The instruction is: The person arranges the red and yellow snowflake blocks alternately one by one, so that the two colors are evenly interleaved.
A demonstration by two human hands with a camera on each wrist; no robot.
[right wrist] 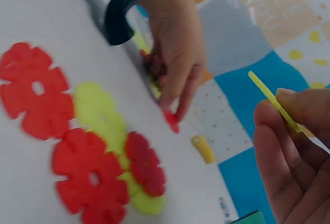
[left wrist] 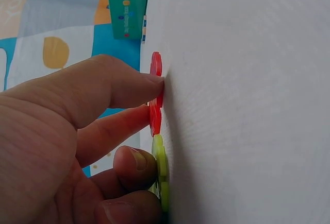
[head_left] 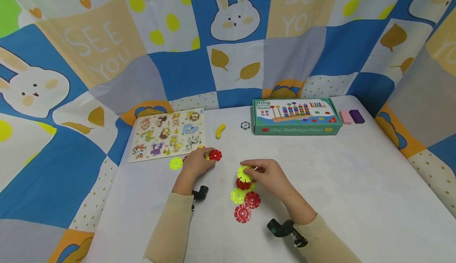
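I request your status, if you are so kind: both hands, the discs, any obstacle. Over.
Right hand pinches yellow-green disc, raised. Left hand pinches red disc. Animal board close to left hand, perhaps slightly in way.

Red on some notched discs (head_left: 246, 215), yellow-green on others. Yellow on the toy banana (head_left: 219, 131). Green, with multicoloured printing, on the Ring Challenge Game box (head_left: 295, 130). Colourful cartoon animals on the cream picture board (head_left: 151, 148). Beige on the sleeves (head_left: 167, 231), white on the bench (head_left: 320, 183). Blue, grey, tan and white patchwork on the backdrop fabric (head_left: 189, 75), with rabbits and leaves.
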